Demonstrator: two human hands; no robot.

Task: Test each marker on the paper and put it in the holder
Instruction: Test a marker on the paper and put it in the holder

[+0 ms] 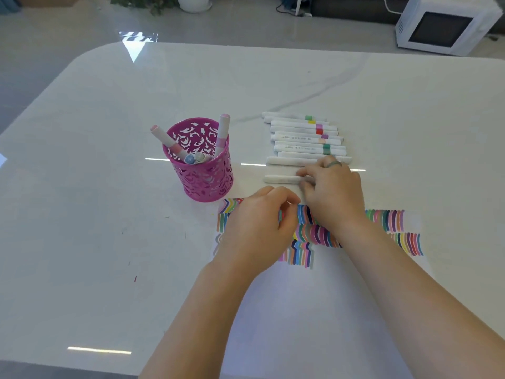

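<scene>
right hand (332, 192) pinches white marker (281, 179) lying just beside marker row (306, 140), left hand (259, 222) rests loosely curled, empty, on striped paper (393, 222), pink holder (202, 173) near

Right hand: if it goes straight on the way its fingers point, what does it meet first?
The lone marker; the right hand seems to pinch its near end already. Roughly beyond stands the pink holder.

Microwave (444, 26), white: sitting on the floor (54, 36), far beyond the right hand (332, 196).
Plant pot (194, 2), white: standing far beyond the left hand (257, 228).
Table (109, 242), white, glossy: lying beneath both hands.
</scene>
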